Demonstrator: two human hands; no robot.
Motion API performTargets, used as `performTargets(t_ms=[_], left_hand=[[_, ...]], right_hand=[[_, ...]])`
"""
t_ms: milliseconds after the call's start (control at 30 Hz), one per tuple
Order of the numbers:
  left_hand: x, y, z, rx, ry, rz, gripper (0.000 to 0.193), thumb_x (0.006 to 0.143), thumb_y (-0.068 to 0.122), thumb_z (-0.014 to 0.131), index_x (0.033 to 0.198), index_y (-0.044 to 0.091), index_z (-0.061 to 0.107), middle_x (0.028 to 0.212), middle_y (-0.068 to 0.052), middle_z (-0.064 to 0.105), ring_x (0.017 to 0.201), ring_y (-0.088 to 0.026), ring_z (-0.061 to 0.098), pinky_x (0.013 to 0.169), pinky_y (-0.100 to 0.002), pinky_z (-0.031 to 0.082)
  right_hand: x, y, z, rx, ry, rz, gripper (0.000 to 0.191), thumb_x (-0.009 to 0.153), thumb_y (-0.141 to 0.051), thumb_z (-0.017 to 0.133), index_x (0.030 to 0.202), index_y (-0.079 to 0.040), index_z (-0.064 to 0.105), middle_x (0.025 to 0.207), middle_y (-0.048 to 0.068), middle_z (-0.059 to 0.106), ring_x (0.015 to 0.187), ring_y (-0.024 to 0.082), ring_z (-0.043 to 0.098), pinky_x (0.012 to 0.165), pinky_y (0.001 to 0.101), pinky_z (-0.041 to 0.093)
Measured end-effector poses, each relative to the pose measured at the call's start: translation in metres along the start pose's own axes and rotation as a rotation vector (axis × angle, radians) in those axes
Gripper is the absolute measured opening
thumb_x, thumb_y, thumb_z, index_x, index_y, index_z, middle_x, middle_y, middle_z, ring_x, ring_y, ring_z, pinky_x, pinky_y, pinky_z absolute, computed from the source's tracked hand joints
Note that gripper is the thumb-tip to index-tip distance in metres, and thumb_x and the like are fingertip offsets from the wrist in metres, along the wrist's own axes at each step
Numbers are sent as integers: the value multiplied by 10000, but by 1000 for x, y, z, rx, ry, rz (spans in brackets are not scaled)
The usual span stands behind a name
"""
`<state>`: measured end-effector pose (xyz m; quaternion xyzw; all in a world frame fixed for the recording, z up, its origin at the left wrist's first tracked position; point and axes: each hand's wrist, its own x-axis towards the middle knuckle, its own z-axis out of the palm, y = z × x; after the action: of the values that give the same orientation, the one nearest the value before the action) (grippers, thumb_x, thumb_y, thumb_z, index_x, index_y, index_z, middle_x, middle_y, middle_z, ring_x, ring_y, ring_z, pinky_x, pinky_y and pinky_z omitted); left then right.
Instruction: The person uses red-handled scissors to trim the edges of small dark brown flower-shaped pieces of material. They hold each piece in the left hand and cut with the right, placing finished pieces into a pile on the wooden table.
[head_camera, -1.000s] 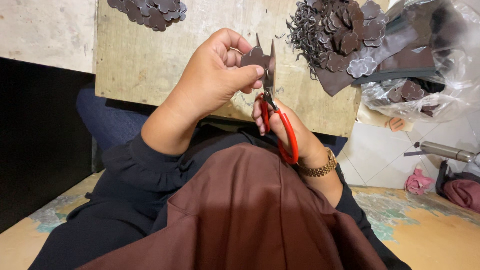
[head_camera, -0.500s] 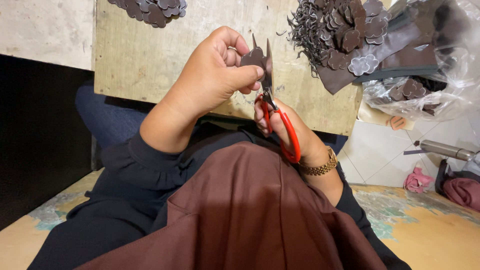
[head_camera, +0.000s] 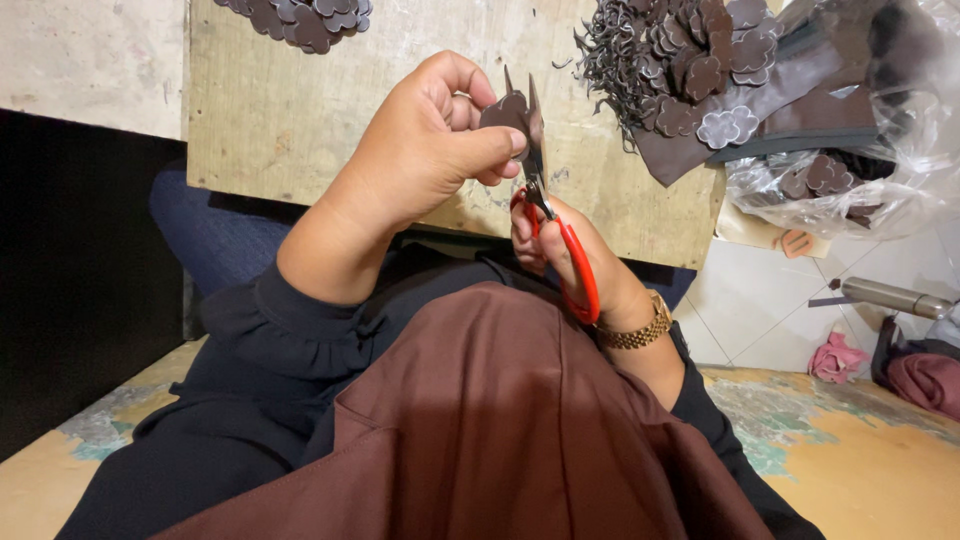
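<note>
Over your lap, just in front of the wooden board (head_camera: 300, 120), your two hands meet. Your left hand (head_camera: 420, 150) is curled up and pinches a small dark flower piece (head_camera: 505, 110) between thumb and fingers. The piece sits at the tip of that hand, at about 3 o'clock from the knuckles. Your left hand is the one that touches it.

Your right hand (head_camera: 565, 255) is lower, at about 5 o'clock from the piece. It is closed around the red handles of the scissors (head_camera: 540, 190). The scissors stand almost straight up, handles at 6 o'clock and tips at 12 o'clock. The blades are open a little, like a thin letter V, and the flower piece sits right between them. So the piece is just above your right hand and touching your left.

Your left wrist bends, with the arm coming in from 7 o'clock. Your right wrist, with a gold watch (head_camera: 635, 325) on it, comes up from 5 o'clock.

On the board at 1 o'clock is a pile of cut flower shapes (head_camera: 700, 60) and thin curly scraps. Another small pile (head_camera: 300, 15) lies at 11 o'clock. A clear plastic bag (head_camera: 860, 170) with more dark bits is at 2 o'clock.
</note>
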<state>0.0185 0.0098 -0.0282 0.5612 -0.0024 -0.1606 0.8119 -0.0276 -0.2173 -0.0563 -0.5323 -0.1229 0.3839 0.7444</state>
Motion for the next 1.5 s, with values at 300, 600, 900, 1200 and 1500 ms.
performTargets(t_ms=[300, 600, 900, 1200, 1500], left_hand=[[-1, -1, 5, -7, -38, -52, 179, 941, 46, 697, 1027, 6, 546, 833, -76, 710, 725, -124, 731, 629, -250, 621], [-2, -1, 11, -52, -45, -101, 153, 946, 68, 693, 1019, 10, 572, 847, -81, 731, 690, -95, 687, 600, -212, 553], [-2, 3, 10, -50, -21, -146, 157, 940, 94, 712, 1014, 7, 605, 850, -76, 738, 678, -77, 684, 600, -201, 552], [0, 2, 11, -201, -45, -196, 147, 947, 85, 702, 1045, 2, 630, 907, -94, 728, 700, -89, 684, 636, -219, 579], [0, 1, 8, -254, -68, -211, 141, 960, 97, 701, 1049, 12, 633, 944, -94, 731, 713, -80, 675, 654, -220, 579]], right_hand=[[5, 9, -3, -61, -54, -85, 693, 975, -732, 565, 1140, -64, 479, 937, 2, 431, 826, 119, 411, 765, 258, 404], [1, 2, 6, -21, -11, -85, 764, 962, -735, 564, 1266, -41, 466, 1007, 10, 442, 870, 124, 415, 794, 271, 432], [-4, 0, 1, -1, -25, -52, 713, 986, -723, 554, 1188, -44, 474, 963, -3, 413, 833, 109, 378, 755, 262, 382], [-4, -8, 2, -81, -57, -97, 736, 1010, -721, 513, 1268, -33, 475, 1077, 20, 461, 917, 128, 440, 849, 272, 426], [-2, -12, 2, -109, -33, -92, 764, 984, -724, 554, 1286, -25, 494, 1121, 24, 484, 941, 123, 459, 849, 268, 439]])
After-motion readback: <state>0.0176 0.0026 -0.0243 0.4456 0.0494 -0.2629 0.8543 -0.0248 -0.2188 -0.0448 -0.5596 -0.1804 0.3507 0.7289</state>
